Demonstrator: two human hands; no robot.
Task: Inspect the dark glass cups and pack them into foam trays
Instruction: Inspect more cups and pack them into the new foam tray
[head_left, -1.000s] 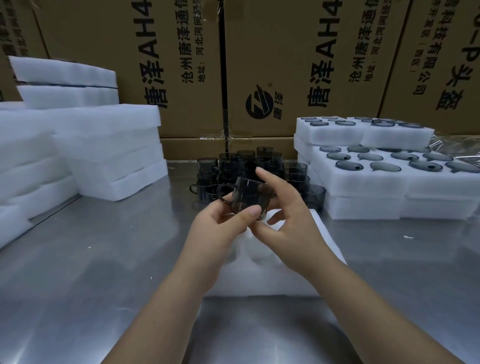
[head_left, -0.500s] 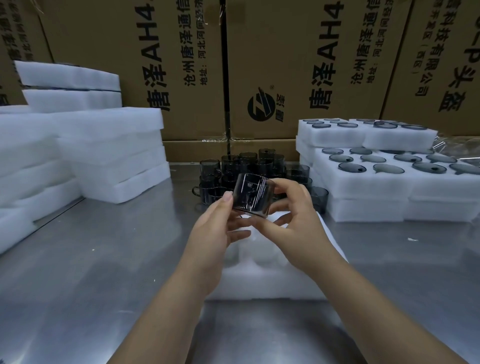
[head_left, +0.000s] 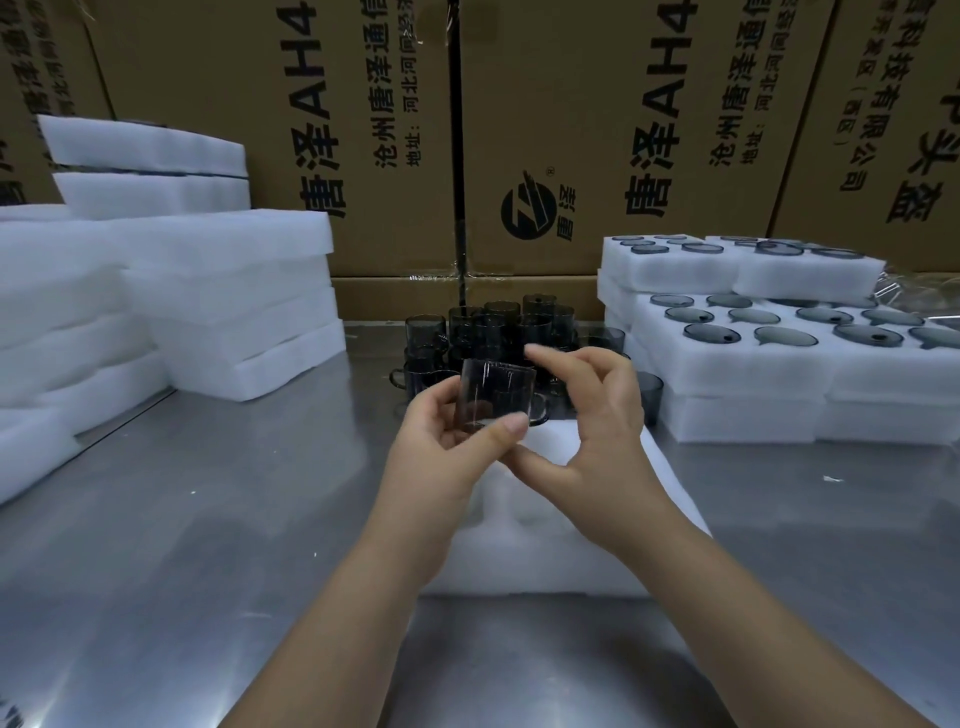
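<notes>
While the left hand (head_left: 441, 441) holds the dark glass cup (head_left: 493, 397) upright between thumb and fingers, above the far edge of the foam tray (head_left: 545, 551) lying in the middle of the steel table (head_left: 208, 519), the right hand (head_left: 587, 421) stands just beside it with fingers spread loose and gripping nothing, its thumb low near the cup's base. Checking it well probably means turning the cup slowly against the pale foam so chips or cracks show along rim and handle, keeping the grip on the wall rather than the rim, then lowering it straight into an empty pocket of the tray. More loose cups (head_left: 493, 332) cluster at the table's far edge, against printed cardboard cartons (head_left: 597, 130). Filled trays (head_left: 769, 358) are stacked at the far right corner, cup bottoms showing in their pockets; plain foam slabs (head_left: 197, 291) pile up along the left edge. Lighting is dim and even, and the metal gives soft reflections.
</notes>
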